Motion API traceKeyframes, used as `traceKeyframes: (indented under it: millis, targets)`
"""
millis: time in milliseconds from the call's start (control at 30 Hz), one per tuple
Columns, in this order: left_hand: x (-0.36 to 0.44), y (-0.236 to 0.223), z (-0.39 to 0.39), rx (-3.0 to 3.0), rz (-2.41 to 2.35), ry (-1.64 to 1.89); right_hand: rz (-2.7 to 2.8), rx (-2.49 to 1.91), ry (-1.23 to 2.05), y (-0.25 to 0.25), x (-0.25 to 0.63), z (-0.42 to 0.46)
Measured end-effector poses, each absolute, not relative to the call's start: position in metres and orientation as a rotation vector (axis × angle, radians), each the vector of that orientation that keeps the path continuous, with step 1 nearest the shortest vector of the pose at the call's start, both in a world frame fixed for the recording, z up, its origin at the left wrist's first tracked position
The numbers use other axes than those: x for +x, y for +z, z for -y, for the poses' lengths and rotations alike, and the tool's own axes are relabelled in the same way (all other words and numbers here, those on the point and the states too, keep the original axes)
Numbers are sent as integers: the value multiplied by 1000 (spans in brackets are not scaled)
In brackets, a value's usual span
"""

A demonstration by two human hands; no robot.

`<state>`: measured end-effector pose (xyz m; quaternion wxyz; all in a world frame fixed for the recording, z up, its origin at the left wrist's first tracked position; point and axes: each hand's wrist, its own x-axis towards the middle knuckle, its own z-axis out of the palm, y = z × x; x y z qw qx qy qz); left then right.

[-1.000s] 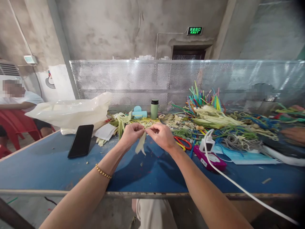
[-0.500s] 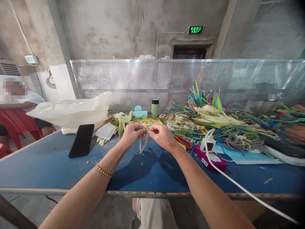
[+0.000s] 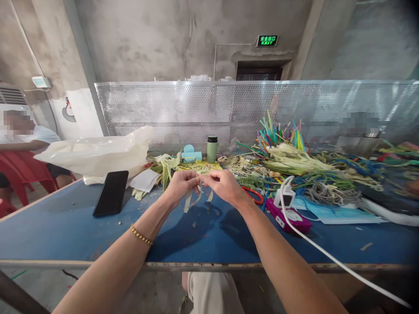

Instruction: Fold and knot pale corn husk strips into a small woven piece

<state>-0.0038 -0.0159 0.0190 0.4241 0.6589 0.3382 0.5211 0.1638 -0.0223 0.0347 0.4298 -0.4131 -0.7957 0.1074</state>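
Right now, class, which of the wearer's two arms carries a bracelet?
The arm of the left hand: a gold beaded bracelet circles it, while the visible arm behind the right hand has none.

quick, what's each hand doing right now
Left hand: closed, pinching a thin pale strip.
Right hand: closed, fingertips meeting the left's; a pale strip end hangs beneath it.

At three o'clock, a hand (image 3: 413, 186) is blurred and cut by the edge; at nine o'clock, a face is pixelated.
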Motion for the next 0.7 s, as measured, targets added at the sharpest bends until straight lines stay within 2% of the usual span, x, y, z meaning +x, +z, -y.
traceKeyframes:
  millis: [133,300,367,700]
  targets:
    - [-4,20,18,1722,-781,1201,1811,-1090,359,35,168,18]
    - [-5,21,21,1778,-767,1129,1623,-995,925,32,166,17]
    - [-5,21,21,1739,-789,1128,1560,-936,1044,32,165,18]
    - [-4,14,16,1699,-836,1138,1561,-940,1048,32,160,23]
